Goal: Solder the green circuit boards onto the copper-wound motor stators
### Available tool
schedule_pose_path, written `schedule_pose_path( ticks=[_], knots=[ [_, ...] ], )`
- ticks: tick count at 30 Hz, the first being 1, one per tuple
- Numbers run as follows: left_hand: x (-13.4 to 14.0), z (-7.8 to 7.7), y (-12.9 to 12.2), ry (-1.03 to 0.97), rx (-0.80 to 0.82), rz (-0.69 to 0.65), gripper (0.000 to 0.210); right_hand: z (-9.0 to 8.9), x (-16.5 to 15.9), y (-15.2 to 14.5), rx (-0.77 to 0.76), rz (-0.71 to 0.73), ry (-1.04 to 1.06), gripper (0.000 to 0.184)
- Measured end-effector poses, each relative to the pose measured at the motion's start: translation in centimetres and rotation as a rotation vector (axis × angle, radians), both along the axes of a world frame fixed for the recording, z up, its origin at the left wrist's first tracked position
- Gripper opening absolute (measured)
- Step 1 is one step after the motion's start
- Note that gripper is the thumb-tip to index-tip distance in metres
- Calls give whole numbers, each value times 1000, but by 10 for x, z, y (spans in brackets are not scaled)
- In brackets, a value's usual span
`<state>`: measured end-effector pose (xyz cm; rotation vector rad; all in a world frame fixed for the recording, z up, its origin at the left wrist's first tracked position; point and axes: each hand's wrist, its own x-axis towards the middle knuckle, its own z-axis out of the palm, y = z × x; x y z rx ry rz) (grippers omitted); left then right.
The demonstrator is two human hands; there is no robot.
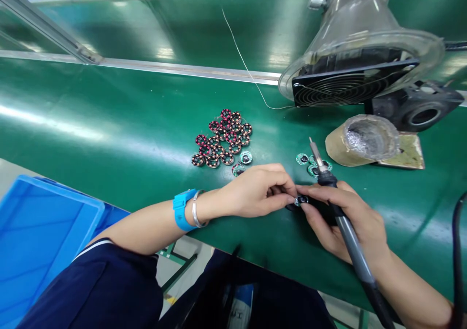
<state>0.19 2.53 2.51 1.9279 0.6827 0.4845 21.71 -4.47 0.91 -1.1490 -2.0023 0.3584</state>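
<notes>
My left hand [268, 190] is closed in a pinch at the left edge of a small round circuit board [302, 200]. From the other side, the thumb and fingertips of my right hand [350, 217] hold the same board. A soldering iron [346, 234] also rests in my right hand, its tip pointing up and away from the board. Just beyond my left hand lie a green-and-white round board [246, 157] and another board on a coil [238, 169]. Several similar boards [302, 159] sit beyond the iron's tip.
Several ring-shaped copper coils [222, 137] form a cluster on the green table [146, 139]. At the right stand a cardboard tube [345, 144], a black-grilled fume extractor [339, 88] and a dark holder [419, 107]. Thin solder wire [251, 76] hangs behind. A blue bin [47, 251] is lower left.
</notes>
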Motion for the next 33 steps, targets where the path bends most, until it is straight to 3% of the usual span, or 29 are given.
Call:
schedule_pose_path(
  ticks=[7,12,20,29,33],
  knots=[
    [4,-3,-3,-1,-99,58,8,5,-6,-3,89,1,16,48],
    [2,-2,-3,8,-126,87,5,6,-8,-6,29,-40,-31,39],
    [-1,4,0,4,-51,8,6,3,-8,-6,68,-93,7,45],
    [2,2,-2,-8,-152,69,4,0,-19,-3,151,-132,-81,38],
    [2,0,-3,0,-99,60,2,-1,-18,-7,147,-131,-132,34]
  ],
)
